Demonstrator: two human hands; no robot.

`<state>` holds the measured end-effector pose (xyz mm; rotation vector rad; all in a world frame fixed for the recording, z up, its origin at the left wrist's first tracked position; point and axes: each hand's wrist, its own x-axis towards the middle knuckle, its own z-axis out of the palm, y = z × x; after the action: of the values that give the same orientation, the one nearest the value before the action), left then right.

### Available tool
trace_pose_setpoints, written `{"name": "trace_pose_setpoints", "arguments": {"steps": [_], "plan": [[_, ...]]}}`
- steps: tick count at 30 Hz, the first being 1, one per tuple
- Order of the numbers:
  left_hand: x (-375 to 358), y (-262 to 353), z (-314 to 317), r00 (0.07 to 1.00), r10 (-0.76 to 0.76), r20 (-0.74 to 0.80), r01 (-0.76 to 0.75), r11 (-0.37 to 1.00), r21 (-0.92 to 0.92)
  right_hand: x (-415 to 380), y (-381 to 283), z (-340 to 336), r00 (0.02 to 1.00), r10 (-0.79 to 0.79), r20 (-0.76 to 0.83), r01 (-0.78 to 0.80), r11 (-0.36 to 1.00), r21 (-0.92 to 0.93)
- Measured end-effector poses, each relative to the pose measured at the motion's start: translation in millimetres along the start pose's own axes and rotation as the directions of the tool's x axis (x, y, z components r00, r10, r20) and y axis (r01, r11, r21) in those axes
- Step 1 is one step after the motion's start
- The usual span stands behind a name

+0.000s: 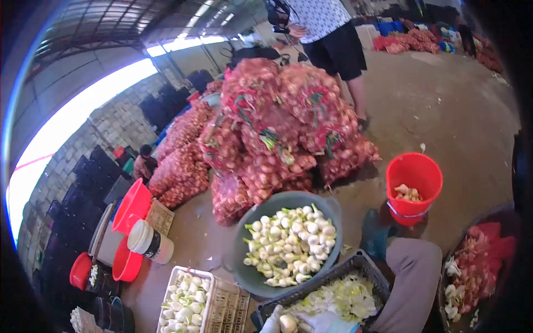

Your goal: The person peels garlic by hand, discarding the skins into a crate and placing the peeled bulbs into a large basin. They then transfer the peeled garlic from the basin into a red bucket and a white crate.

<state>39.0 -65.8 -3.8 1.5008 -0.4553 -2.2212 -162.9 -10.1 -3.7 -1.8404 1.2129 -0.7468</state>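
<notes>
While the left hand [271,321] pinches the bulb [288,323] near the black crate's [312,282] left corner, the right hand [327,322] sits just rightward (its grip, bulb axis: can't tell).

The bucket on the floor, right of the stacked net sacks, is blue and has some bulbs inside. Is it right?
Not quite: the head view shows the bucket is red, not blue. It does stand on the floor, right of the stacked net sacks, with some bulbs inside.

Bucket [412,208] bright red; tub [242,270] grey-green; crate [383,273] black; net sacks [252,144] pinkish red; shirt [327,15] white, dark-patterned.
</notes>
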Motion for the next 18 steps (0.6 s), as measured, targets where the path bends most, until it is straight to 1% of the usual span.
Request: {"name": "trace_pose_setpoints", "arguments": {"steps": [2, 3, 4, 5, 6, 7, 8, 9, 10, 11, 12, 13, 14, 15, 16, 17, 18], "plan": [[-1.5, -7.8, -3.5, 0.998, -0.019, -0.056, 0.020, 1.000, 0.011, -6.6, -3.1, 9.7, 0.999, 0.026, 0.025, -0.023, 0.994, -0.103], [1.1, -11.9, -8.8, 1.000, -0.006, 0.015, 0.006, 1.000, -0.025, -9.6, -5.9, 9.5, 0.999, 0.018, 0.037, -0.014, 0.994, -0.107], [5.7, -13.1, -10.2, 1.000, 0.006, 0.011, -0.005, 0.999, -0.047, -12.3, -8.9, 7.1, 0.997, 0.052, 0.054, -0.044, 0.989, -0.138], [6.2, -12.4, -10.2, 1.000, -0.016, 0.005, 0.016, 1.000, -0.005, -13.3, -13.9, 6.5, 0.994, 0.081, 0.077, -0.067, 0.984, -0.167], [4.1, -11.7, -10.5, 0.999, -0.037, -0.005, 0.037, 0.999, 0.038, -14.7, -13.0, 11.1, 0.993, 0.062, 0.105, -0.044, 0.985, -0.168], [-8.9, -6.3, 4.3, 0.999, -0.045, -0.031, 0.046, 0.998, 0.031, -14.8, -13.3, 11.6, 0.995, 0.073, 0.064, -0.064, 0.990, -0.124], [-12.2, -6.3, 5.5, 0.999, -0.030, -0.037, 0.031, 0.999, 0.016, -13.5, -14.6, 10.9, 0.996, 0.089, 0.019, -0.087, 0.993, -0.080], [-14.4, -5.8, 6.0, 0.997, -0.032, -0.067, 0.040, 0.992, 0.117, -14.1, -15.9, 7.9, 0.981, 0.177, 0.082, -0.179, 0.984, 0.017], [-13.6, -1.8, 8.6, 0.996, -0.037, -0.087, 0.056, 0.970, 0.236, -14.4, -12.2, 14.6, 0.981, 0.180, 0.066, -0.181, 0.983, 0.017], [-17.2, -1.1, 14.9, 0.995, 0.016, -0.096, 0.012, 0.960, 0.280, -16.9, -2.7, 24.5, 0.984, 0.180, -0.010, -0.176, 0.974, 0.142], [-18.3, 4.1, 12.9, 1.000, 0.021, -0.015, -0.014, 0.921, 0.389, -17.9, -2.2, 19.9, 0.977, 0.189, -0.095, -0.159, 0.953, 0.259], [-18.1, 2.7, 18.5, 1.000, -0.009, -0.014, 0.013, 0.952, 0.305, -21.1, -0.6, 9.2, 0.973, 0.232, 0.002, -0.228, 0.956, 0.186], [-23.7, 3.1, 29.1, 0.999, -0.039, -0.016, 0.041, 0.975, 0.216, -21.6, -0.7, 0.8, 0.968, 0.247, -0.037, -0.237, 0.955, 0.180], [-0.4, -8.4, 5.5, 0.999, -0.013, 0.051, 0.003, 0.980, 0.198, -22.5, -0.8, -5.4, 0.986, 0.160, -0.053, -0.155, 0.983, 0.095], [1.4, -3.7, 9.8, 0.998, -0.018, 0.066, 0.004, 0.977, 0.211, -24.2, -0.4, -8.8, 0.996, 0.070, -0.050, -0.070, 0.998, 0.007], [0.9, -1.2, 11.9, 0.997, -0.058, 0.058, 0.042, 0.969, 0.245, -22.2, 4.7, -0.1, 0.995, 0.013, -0.100, -0.015, 1.000, -0.020], [-1.5, -0.8, 12.3, 0.994, -0.103, 0.043, 0.088, 0.958, 0.274, -19.9, 9.1, 2.6, 0.994, 0.027, -0.102, -0.028, 0.999, -0.015]]}}
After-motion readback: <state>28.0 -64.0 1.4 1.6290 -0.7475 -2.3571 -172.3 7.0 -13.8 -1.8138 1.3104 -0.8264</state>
